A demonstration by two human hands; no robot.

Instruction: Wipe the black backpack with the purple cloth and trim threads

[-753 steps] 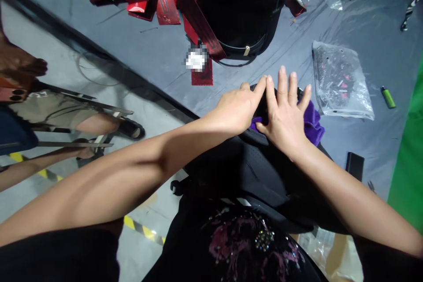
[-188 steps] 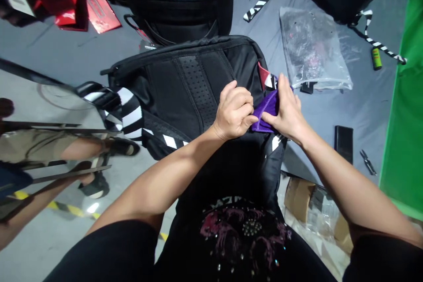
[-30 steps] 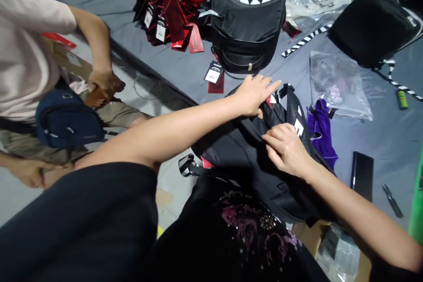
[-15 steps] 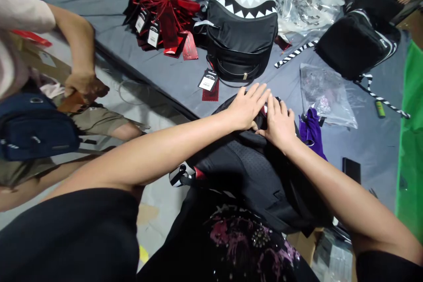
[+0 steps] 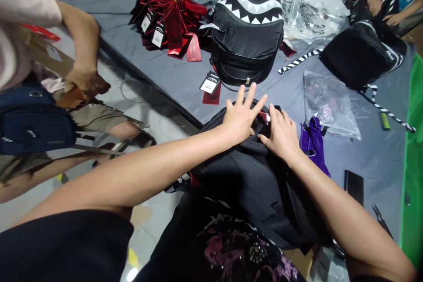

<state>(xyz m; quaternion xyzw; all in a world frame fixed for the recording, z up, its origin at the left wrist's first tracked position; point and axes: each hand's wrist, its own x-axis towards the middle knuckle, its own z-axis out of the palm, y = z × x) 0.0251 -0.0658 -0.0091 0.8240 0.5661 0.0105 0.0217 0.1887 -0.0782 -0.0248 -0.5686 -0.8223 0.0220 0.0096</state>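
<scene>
A black backpack (image 5: 251, 172) leans at the table's near edge against my body, its padded back panel toward me. My left hand (image 5: 239, 116) lies over its top with the fingers spread. On the right side of the top rests my right hand (image 5: 280, 132), fingers stretched out and thumb apart. Between the two hands a small red and white patch shows. Just beyond them lies another black backpack (image 5: 249, 31) with a white shark-tooth print and a hang tag (image 5: 210, 83) at its handle.
A heap of red and black tags (image 5: 168, 22) lies on the grey-covered table. Clear plastic bags (image 5: 330, 101), a purple pouch (image 5: 312, 145), a black bag (image 5: 363, 53) and a black box (image 5: 354, 186) are to the right. People stand at the left and far right.
My left hand has spread its fingers and moved slightly apart from my right hand. The view has shifted a little, so the table's things sit lower and farther right.
</scene>
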